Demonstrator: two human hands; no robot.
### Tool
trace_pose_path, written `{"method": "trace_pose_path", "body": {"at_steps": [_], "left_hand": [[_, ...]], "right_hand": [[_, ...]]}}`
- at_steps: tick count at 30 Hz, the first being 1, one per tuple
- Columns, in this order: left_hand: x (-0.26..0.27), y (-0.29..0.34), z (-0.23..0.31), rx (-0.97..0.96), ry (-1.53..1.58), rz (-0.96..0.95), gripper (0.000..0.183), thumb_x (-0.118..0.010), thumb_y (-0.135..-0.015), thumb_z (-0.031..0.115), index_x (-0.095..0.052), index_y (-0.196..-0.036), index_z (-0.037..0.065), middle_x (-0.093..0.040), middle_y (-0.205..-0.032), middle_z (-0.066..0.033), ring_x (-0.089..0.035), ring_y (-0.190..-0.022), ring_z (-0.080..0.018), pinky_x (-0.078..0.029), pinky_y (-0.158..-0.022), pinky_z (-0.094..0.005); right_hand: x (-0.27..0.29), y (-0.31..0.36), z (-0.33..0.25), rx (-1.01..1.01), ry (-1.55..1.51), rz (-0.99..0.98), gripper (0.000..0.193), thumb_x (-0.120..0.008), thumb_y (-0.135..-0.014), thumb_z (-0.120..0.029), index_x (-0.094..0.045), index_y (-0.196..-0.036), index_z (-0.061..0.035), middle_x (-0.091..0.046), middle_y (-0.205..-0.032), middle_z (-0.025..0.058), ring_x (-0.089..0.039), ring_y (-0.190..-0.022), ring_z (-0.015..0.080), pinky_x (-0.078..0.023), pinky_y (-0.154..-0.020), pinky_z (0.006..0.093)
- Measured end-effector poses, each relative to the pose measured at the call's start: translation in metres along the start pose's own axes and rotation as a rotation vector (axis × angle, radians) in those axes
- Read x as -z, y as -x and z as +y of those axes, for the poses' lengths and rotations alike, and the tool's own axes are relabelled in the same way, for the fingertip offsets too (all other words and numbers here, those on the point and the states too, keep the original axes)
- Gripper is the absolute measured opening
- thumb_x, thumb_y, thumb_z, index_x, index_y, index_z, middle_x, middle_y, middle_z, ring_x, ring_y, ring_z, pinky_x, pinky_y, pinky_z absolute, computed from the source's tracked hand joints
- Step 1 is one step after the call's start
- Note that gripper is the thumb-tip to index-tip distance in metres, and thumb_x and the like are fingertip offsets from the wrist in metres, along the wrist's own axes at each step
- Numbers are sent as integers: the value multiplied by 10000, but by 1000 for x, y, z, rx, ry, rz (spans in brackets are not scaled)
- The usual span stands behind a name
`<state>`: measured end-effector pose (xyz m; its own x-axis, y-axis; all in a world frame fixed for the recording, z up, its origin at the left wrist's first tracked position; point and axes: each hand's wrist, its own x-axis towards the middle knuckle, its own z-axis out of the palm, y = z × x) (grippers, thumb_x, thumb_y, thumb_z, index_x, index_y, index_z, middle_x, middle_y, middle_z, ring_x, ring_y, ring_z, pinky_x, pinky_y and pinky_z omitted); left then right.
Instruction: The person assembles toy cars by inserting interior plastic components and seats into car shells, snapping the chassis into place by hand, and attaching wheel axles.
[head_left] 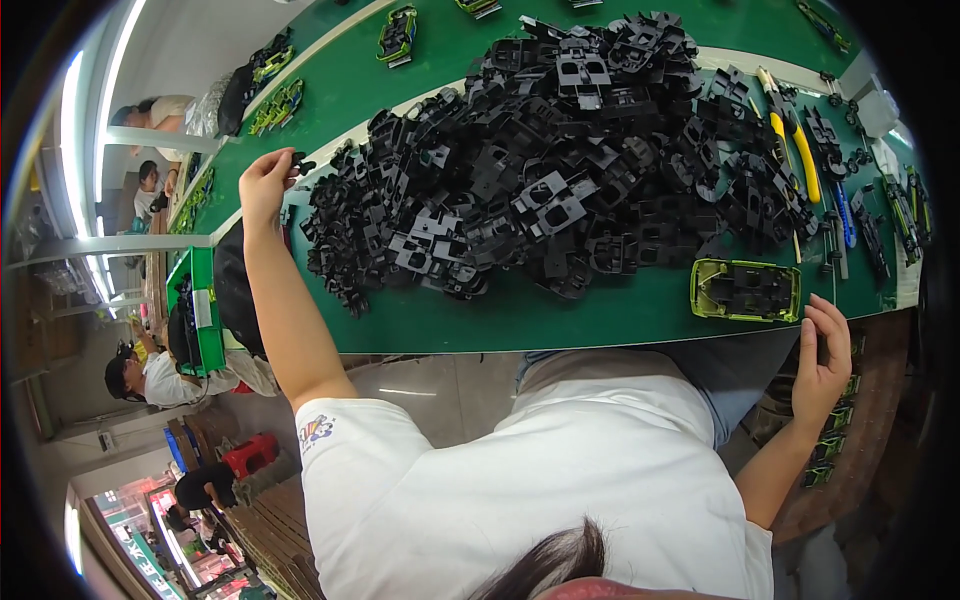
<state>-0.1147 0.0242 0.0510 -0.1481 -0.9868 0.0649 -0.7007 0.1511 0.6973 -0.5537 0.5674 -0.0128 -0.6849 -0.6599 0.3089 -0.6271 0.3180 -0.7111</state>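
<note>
My left hand [266,188] is raised at the left end of a big heap of black plastic parts [500,165]. Its fingertips are closed on a small black plastic part [303,163]. At the right, a yellow-green toy car shell [703,290] lies by the table's front edge, its hollow side up and a black piece inside. My right hand [824,365] is just off that edge, close to the shell's right end. Its fingers are loosely stretched and nothing shows in them.
Yellow-handled pliers [806,160] and a blue-handled tool [848,218] lie right of the heap. Beyond the heap, more shells [397,38] sit on a green surface behind a pale rail. A green crate [207,312] stands at the left; several people are farther off there.
</note>
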Motion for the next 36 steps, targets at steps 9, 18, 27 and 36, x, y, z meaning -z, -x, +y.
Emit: {"method": "trace_pose_path", "body": {"at_steps": [9, 18, 27, 36], "left_hand": [[-76, 208, 183, -646, 598, -343, 142, -620, -918, -41, -679, -1047, -39, -660, -962, -84, -640, -759, -105, -537, -649, -216], [-173, 252, 204, -661, 696, -686, 154, -589, -909, -103, -652, -1044, -62, -618, -1017, -87, -647, -792, -101, -554, -647, -201], [-217, 272, 231, -313, 822, -993, 159, -612, -930, -42, -611, -1088, -54, -664, -967, -69, -659, -819, -99, -573, -737, -228], [-215, 266, 243, -518, 763, -958, 137, -625, -904, -67, -637, -1040, -55, -666, -934, -67, -662, -807, -106, -551, -713, -219]], "right_hand": [[-7, -2, -41, 165, -67, 117, 117, -638, -876, 52, -670, -987, 30, -671, -1118, 152, -641, -996, 240, -491, -878, 299], [-20, -13, -44, 156, -169, 187, 221, -734, -778, 31, -703, -991, -22, -696, -1083, 103, -649, -955, 195, -506, -785, 266], [-15, 2, -51, 158, -427, 105, 268, -755, -744, 61, -691, -996, -8, -688, -1029, 119, -640, -794, 146, -520, -691, 250], [-23, -33, -79, 457, -226, -71, 515, -834, -646, -56, -663, -1131, -23, -655, -1194, 157, -650, -1019, 301, -516, -881, 351]]}}
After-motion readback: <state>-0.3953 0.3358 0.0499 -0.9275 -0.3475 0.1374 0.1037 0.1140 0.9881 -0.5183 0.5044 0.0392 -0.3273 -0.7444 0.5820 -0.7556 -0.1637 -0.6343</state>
